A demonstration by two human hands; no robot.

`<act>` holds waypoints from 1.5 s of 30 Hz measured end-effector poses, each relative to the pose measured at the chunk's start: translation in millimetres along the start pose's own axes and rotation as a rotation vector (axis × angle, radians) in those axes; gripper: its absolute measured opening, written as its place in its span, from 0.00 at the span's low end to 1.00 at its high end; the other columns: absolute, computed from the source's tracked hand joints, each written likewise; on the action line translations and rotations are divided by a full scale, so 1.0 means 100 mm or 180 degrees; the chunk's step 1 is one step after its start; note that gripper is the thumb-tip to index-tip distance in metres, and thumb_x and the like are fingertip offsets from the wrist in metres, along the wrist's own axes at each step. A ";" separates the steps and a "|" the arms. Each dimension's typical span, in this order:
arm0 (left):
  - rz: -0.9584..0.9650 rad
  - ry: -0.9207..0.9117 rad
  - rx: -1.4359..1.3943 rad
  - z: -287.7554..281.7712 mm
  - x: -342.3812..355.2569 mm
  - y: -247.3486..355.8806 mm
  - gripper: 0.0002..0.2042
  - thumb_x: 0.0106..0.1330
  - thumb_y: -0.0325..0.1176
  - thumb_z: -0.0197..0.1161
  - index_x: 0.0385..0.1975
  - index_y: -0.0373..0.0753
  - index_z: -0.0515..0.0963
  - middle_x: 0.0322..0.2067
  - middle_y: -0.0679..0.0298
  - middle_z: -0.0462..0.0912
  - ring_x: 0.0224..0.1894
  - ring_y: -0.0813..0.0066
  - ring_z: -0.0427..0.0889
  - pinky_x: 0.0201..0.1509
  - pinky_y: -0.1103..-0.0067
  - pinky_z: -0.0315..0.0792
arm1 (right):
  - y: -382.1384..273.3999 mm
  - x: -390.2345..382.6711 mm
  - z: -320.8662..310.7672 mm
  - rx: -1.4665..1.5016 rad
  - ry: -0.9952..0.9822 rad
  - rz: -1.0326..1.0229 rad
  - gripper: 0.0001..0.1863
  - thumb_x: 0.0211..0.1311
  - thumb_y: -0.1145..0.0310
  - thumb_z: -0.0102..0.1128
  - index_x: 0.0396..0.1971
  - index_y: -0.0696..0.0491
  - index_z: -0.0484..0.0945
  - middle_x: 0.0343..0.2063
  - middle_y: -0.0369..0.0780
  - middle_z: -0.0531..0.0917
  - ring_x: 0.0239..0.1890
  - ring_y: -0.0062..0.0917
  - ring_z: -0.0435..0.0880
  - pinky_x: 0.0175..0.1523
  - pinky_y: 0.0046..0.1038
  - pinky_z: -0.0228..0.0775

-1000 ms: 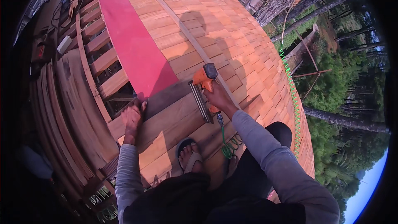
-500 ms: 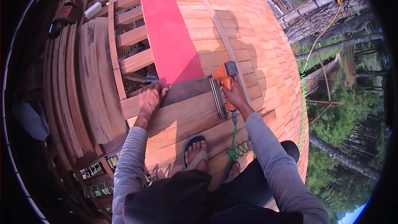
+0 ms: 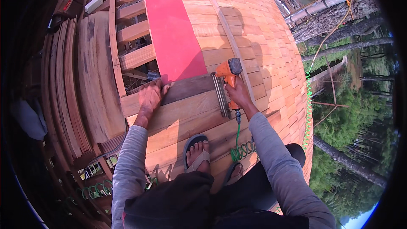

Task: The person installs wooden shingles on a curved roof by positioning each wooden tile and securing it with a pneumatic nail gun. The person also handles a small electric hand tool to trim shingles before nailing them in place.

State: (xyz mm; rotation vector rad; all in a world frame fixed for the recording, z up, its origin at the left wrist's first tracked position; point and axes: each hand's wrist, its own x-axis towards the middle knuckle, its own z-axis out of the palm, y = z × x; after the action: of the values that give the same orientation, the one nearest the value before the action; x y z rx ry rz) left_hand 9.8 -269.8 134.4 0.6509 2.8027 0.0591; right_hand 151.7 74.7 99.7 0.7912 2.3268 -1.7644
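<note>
My right hand (image 3: 238, 93) is wrapped round the grip of an orange nail gun (image 3: 228, 68). The gun's nose and slanted magazine rest at the right end of a dark wooden board (image 3: 188, 89). A green coiled air hose (image 3: 241, 150) runs from the bottom of its handle. On the left, my left hand (image 3: 150, 96) presses on the board's left end, fingers curled at the far edge and thumb toward the red sheet. That red sheet (image 3: 169, 25) stretches away from me beyond the board. My fingertips are partly hidden behind the hand.
Open wooden battens (image 3: 137, 57) with gaps lie left of the red sheet. Long stacked planks (image 3: 99, 76) stand farther left. Overlapping wooden shingles (image 3: 263, 38) curve down to the right, with a long strip (image 3: 227, 29) across them. My sandalled foot (image 3: 197, 154) stands close below the board.
The view has shifted slightly. The nail gun is tilted a little differently at the board's right end, and my left hand stays on the left end.
</note>
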 end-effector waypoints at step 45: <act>-0.1559 0.2092 -0.0168 -0.42 -2.02 -0.96 0.12 0.71 0.31 0.64 0.50 0.39 0.74 0.45 0.53 0.80 0.47 0.46 0.85 0.49 0.53 0.78 | -1.92 -0.42 2.06 -0.1043 -0.1565 -0.2376 0.32 0.66 0.69 0.66 0.68 0.51 0.66 0.47 0.56 0.87 0.51 0.56 0.86 0.54 0.54 0.79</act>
State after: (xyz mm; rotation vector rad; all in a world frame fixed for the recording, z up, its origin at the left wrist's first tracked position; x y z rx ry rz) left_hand 132.2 -444.0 214.5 -0.1212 3.4832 0.2976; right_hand 54.0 -165.4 217.0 -0.5757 2.5779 -1.4455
